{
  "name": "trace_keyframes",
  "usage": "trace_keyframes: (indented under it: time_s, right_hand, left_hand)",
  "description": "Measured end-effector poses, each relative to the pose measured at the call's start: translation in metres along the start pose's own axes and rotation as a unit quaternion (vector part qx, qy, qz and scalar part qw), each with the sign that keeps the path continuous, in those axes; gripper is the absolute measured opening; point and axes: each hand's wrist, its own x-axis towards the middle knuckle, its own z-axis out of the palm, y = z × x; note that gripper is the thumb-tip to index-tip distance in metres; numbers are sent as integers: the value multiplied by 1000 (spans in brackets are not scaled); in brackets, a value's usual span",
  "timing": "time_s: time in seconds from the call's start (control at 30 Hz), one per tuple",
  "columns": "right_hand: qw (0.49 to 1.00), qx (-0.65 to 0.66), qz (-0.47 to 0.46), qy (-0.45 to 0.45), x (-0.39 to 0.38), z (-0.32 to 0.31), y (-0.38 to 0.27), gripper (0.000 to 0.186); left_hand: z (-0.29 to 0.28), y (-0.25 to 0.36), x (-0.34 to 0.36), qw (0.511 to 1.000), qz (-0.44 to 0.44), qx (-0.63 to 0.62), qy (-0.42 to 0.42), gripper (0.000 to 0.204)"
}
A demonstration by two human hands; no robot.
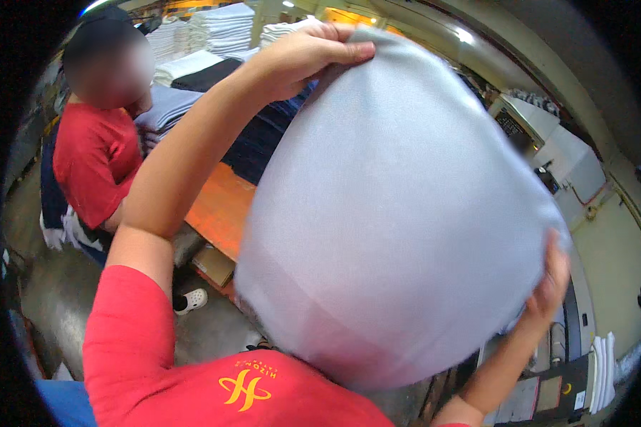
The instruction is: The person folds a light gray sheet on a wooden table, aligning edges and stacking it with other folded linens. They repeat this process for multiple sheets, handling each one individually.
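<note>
Both hands raised, spreading a pale grey cloth (399,206) wide across the middle of the view. Left hand (303,57) at 12 o'clock, arm lifted high and bent, fingers curled shut over the cloth's top edge. Right hand (548,285) at 4 o'clock, clamped on the lower edge, fingers mostly hidden behind the fabric. Orange table (221,206) largely covered by the cloth. At 10 o'clock, a co-worker in a red shirt (96,160) beside folded stacks (221,28), partly cut off.
</note>
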Motion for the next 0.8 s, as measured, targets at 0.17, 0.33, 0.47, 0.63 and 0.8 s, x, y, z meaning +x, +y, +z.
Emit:
trace_keyframes:
  time_s: [0.17, 0.33, 0.47, 0.63, 0.8]
  right_hand:
    - [987, -7, 153, -37, 142, 7, 119, 29]
    - [1000, -10, -3, 10, 271, 37, 91, 28]
    - [994, 98, -52, -14, 307, 59, 29, 37]
    - [993, 61, 69, -70, 248, 67, 48, 43]
    - [952, -74, 295, 2, 59, 63, 203, 39]
  left_hand:
    - [3, -121, 92, 951, -294, 54, 78, 27]
    - [-32, -135, 189, 960, -179, -124, 175, 31]
    - [-64, -88, 204, 986, -71, -78, 129, 38]
    - [-55, -99, 120, 989, -44, 30, 136, 54]
    - [-9, -197, -110, 946, -175, 226, 152, 32]
